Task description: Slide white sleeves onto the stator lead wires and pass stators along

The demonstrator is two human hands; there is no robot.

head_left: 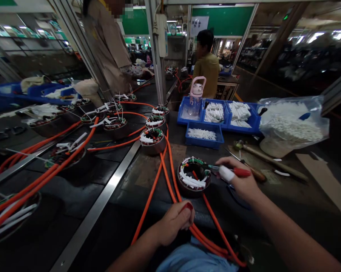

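Observation:
A round motor stator [193, 185] with white sleeves, green parts and orange cables lies in front of me on the dark bench. My right hand [239, 181], with white tape on a finger, is closed on a red-handled tool [241, 172] at the stator's right side; the tool's thin end reaches the stator's rim. Below the stator, my left hand [179, 220] is closed, with something red showing at its fingers, beside the orange cables [170, 185]. What it grips I cannot make out.
More stators [152, 141] with orange cables stand at the left and ahead. Blue bins [204, 142] of white sleeves, a bag [292, 128], a hammer [275, 164] and a wooden-handled tool [253, 170] lie at the right. Two people [211, 71] [108, 41] are beyond.

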